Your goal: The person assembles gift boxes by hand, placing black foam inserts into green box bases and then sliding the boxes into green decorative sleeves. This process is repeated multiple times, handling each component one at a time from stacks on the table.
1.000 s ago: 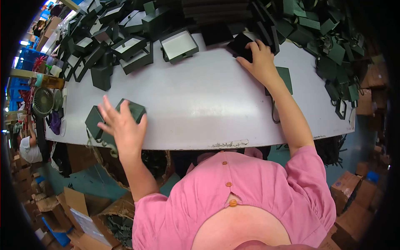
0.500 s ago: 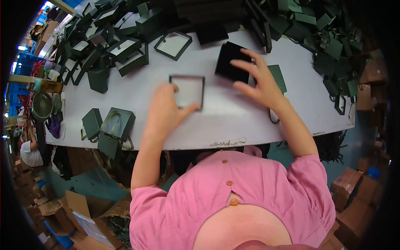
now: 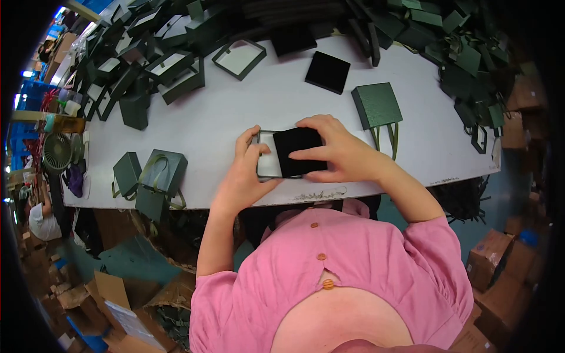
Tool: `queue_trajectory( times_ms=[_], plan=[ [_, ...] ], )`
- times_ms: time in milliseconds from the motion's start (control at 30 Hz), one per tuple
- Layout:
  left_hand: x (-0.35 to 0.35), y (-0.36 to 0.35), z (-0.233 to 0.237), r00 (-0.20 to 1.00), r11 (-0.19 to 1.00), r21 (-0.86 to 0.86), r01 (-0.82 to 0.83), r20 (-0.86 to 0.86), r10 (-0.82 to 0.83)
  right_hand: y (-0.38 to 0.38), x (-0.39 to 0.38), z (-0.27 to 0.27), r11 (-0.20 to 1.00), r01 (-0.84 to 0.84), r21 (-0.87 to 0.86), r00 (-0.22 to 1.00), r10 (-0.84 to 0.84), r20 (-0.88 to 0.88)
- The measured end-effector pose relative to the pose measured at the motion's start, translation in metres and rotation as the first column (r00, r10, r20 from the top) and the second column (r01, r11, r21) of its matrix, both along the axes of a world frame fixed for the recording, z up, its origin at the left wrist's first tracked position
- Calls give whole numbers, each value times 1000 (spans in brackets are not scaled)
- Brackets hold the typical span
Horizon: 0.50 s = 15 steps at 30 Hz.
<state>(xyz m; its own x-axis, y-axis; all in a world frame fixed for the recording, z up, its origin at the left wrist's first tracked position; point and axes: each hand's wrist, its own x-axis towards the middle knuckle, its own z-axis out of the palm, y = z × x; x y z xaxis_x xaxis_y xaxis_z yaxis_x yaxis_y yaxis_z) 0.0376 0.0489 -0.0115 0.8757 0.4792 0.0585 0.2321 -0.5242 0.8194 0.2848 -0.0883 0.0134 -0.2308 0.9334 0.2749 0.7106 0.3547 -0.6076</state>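
Observation:
A shallow dark-rimmed box tray (image 3: 268, 166) with a white inside lies in front of me near the table's front edge. My left hand (image 3: 240, 176) grips its left side, thumb low and fingers over the far and inner edge. From the right, my right hand (image 3: 341, 152) holds a square black pad (image 3: 289, 143), fingers bent over its top. The pad sits tilted over the right part of the tray, leaving the white floor showing on the left. Beyond my hands another black pad (image 3: 328, 72) lies flat. To the right is a green box (image 3: 378, 105) with ribbon loops.
Green box parts (image 3: 170, 67) crowd the table's far left, and more are heaped on the right (image 3: 471, 65). A separate open tray (image 3: 240, 57) lies at the back. Ribboned boxes (image 3: 166, 170) stand at the front left edge, near a small fan (image 3: 57, 148). Cartons (image 3: 491, 259) stand on the floor.
My left hand and the tray have come closer to me. My right hand has moved left and nearer, bringing a black pad onto the tray; the ribboned green box is now uncovered.

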Motion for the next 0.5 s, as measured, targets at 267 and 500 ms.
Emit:
queue_trajectory(
  times_ms=[267,500],
  plan=[
    [23,-38,-17,986,991,134,-18,165,-5,-24,-6,-6,974,-102,-202,946,158,283],
    [12,-35,1,981,884,444,146,-177,-73,-50,111,27,685,695,-218,694,-560,452]
  ],
)
